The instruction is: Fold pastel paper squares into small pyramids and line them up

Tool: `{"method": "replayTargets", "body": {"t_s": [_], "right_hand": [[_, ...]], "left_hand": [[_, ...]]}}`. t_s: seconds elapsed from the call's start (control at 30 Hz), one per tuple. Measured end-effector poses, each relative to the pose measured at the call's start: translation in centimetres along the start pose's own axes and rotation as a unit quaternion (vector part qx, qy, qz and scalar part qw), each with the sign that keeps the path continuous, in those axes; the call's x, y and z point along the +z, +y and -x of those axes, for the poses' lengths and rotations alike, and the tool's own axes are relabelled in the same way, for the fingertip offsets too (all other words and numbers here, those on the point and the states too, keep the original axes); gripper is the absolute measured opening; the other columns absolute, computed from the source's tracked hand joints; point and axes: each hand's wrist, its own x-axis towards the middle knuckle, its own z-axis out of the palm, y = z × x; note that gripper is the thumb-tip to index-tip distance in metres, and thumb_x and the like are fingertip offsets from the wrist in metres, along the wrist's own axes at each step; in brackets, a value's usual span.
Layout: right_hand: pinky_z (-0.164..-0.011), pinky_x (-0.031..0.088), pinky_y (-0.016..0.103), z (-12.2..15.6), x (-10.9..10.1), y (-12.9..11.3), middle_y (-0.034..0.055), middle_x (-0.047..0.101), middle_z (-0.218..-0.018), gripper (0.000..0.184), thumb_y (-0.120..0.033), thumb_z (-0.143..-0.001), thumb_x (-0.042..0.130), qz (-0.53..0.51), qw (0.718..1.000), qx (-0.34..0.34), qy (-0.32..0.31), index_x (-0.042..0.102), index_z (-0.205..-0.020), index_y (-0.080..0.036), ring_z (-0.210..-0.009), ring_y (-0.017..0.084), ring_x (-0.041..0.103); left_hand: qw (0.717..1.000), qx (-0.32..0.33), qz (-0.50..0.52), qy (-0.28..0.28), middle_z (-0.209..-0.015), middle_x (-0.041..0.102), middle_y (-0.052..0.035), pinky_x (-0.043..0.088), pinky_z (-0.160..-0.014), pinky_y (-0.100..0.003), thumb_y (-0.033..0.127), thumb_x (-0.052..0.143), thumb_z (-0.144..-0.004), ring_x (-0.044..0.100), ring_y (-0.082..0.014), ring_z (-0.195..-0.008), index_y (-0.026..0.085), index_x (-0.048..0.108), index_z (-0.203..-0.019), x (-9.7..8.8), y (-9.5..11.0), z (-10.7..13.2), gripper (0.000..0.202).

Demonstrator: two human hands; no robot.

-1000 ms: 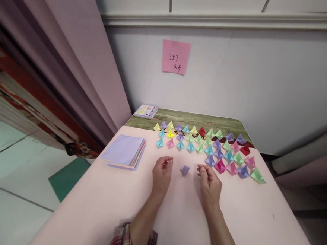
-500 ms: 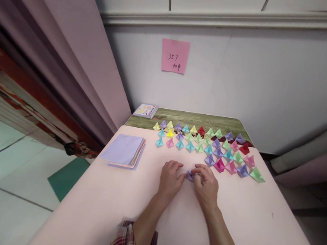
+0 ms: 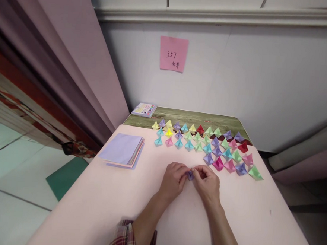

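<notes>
A small folded purple paper (image 3: pixel 190 176) is pinched between both hands above the pink tabletop. My left hand (image 3: pixel 173 178) grips its left side, fingers closed together. On the other side, my right hand (image 3: pixel 207 182) is closed on the paper with thumb and fingers. Part of the paper is hidden behind the fingertips. Beyond the hands stand several rows of folded paper boats (image 3: pixel 198 146) in purple, yellow, blue, green, pink and red.
A stack of coloured paper (image 3: pixel 121 148) with a purple sheet on top lies to the left. A printed packet (image 3: pixel 144 109) rests at the table's back left corner. Behind the table is a white wall with a pink note (image 3: pixel 173 53) on it.
My left fingers have come in from the left and closed on the purple paper. My right hand has shifted its grip, the thumb now at the paper's upper edge.
</notes>
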Motion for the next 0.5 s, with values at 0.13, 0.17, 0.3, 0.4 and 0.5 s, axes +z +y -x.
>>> {"method": "replayTargets", "body": {"t_s": [0.13, 0.17, 0.3, 0.4, 0.5], "right_hand": [[-0.059, 0.041, 0.023, 0.0, 0.0, -0.2, 0.0001, 0.065, -0.076, 0.017, -0.036, -0.078, 0.060, 0.047, 0.999, 0.001, -0.005, 0.065, -0.070, -0.021, -0.061, 0.013, 0.056], [-0.059, 0.041, 0.023, 0.0, -0.1, -0.2, 0.0000, 0.065, -0.076, 0.017, -0.035, -0.078, 0.059, 0.051, 0.999, 0.001, -0.008, 0.065, -0.070, -0.021, -0.061, 0.013, 0.056], [-0.058, 0.040, 0.023, -0.2, -0.6, -0.2, -0.0001, 0.066, -0.075, 0.017, -0.034, -0.079, 0.057, 0.062, 0.998, -0.004, -0.030, 0.065, -0.071, -0.022, -0.060, 0.014, 0.056], [-0.056, 0.039, 0.023, -0.4, -1.1, -0.1, -0.0008, 0.066, -0.071, 0.016, -0.035, -0.078, 0.057, 0.078, 0.996, 0.000, -0.051, 0.065, -0.071, -0.023, -0.058, 0.014, 0.056], [-0.053, 0.037, 0.023, -0.4, -1.3, 0.0, -0.0018, 0.065, -0.065, 0.016, -0.035, -0.078, 0.057, 0.091, 0.994, 0.008, -0.064, 0.066, -0.073, -0.024, -0.056, 0.014, 0.056]], "left_hand": [[1.000, -0.007, -0.015, 0.015, -0.088, 0.067, -0.0028, 0.040, -0.081, -0.035, 0.008, 0.050, -0.085, 0.054, -0.0198, -0.088, 0.021, 0.062, -0.094, 0.0, -0.2, 0.1, 0.020], [1.000, -0.007, -0.017, 0.019, -0.086, 0.067, -0.0026, 0.040, -0.079, -0.035, 0.008, 0.050, -0.086, 0.054, -0.0196, -0.086, 0.021, 0.062, -0.092, 0.0, -0.3, 0.1, 0.019], [0.999, -0.009, -0.029, 0.029, -0.081, 0.065, -0.0029, 0.040, -0.076, -0.034, 0.006, 0.047, -0.085, 0.054, -0.0191, -0.081, 0.020, 0.060, -0.085, -0.1, -0.5, 0.0, 0.020], [0.998, -0.013, -0.042, 0.040, -0.081, 0.064, -0.0034, 0.040, -0.076, -0.035, 0.006, 0.045, -0.084, 0.054, -0.0195, -0.081, 0.020, 0.059, -0.084, -0.3, -0.7, 0.0, 0.020], [0.997, -0.023, -0.054, 0.050, -0.080, 0.062, -0.0036, 0.040, -0.078, -0.035, 0.006, 0.046, -0.083, 0.053, -0.0198, -0.081, 0.020, 0.058, -0.083, -0.6, -0.8, 0.0, 0.018]]}}
